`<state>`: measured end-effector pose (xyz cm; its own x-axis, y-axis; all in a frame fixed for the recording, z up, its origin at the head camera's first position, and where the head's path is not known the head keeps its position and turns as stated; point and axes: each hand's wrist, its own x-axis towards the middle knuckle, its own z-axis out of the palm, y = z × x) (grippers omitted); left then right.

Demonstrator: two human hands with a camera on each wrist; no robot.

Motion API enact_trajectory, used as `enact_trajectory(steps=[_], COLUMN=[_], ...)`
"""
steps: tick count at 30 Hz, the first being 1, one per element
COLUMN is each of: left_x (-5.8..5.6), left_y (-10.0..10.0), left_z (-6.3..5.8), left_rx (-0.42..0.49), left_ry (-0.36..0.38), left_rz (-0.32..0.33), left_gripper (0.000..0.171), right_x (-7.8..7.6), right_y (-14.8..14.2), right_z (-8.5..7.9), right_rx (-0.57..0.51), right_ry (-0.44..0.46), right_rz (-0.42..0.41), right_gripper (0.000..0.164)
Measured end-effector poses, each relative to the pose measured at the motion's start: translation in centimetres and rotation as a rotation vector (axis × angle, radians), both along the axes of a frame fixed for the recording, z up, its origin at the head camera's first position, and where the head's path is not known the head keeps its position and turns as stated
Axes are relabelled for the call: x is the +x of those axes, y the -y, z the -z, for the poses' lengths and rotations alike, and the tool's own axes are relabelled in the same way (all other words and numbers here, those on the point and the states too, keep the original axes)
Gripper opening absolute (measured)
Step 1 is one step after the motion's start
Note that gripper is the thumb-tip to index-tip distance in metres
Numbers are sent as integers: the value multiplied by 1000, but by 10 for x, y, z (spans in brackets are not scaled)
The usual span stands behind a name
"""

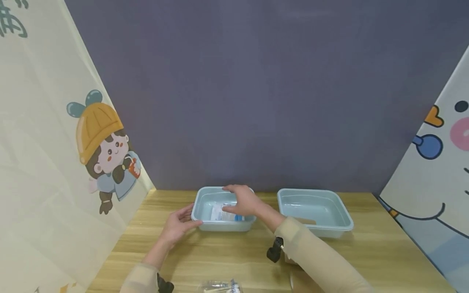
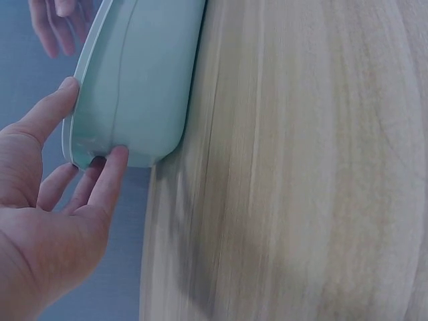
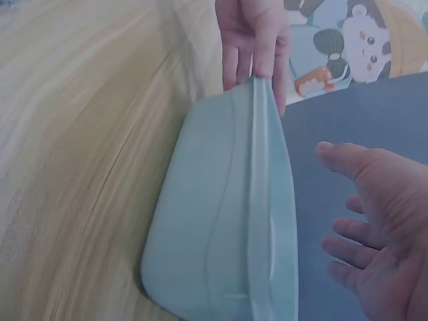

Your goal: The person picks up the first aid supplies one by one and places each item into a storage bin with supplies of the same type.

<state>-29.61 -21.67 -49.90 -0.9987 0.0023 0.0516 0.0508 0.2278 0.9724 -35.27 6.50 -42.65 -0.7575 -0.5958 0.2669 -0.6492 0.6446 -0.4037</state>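
Observation:
My left hand (image 1: 176, 228) grips the left end of a pale blue-green plastic tub (image 1: 227, 226). In the left wrist view its thumb lies at the tub's rim while the fingers (image 2: 107, 180) bend against the end wall. Inside that tub lies a white and blue packet (image 1: 220, 213), partly covered by my right hand. The right hand (image 1: 244, 200) is over the tub's right side, thumb and fingers spread apart. Seen from the right wrist, the right hand (image 3: 384, 221) holds nothing and stands beyond the rim, apart from the tub wall (image 3: 200, 200).
A second pale tub (image 1: 315, 207) stands to the right, with a flat brown piece (image 1: 305, 221) inside. At the table's near edge lies a clear plastic pack of thin sticks (image 1: 221, 287). Brown objects are partly hidden under the right forearm. A grey wall (image 1: 256, 101) rises behind the table.

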Motion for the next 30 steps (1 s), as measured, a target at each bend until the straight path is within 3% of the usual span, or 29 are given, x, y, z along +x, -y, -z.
enact_trajectory(steps=[11,19,30], left_x=[4,0,1], left_y=[2,-1,0], left_z=[3,-5,-3], left_rx=[-20,-29,-26], left_ry=[23,9,11], left_rz=[-9,7,22], left_gripper=[77,77,78], right_x=[29,48,73], right_y=[8,8,6], right_z=[-20,-35,-44], right_rx=[-14,-30,-35], right_ry=[-55,-103,-115], right_rz=[-92,-138,-197], right_gripper=[64,64,64])
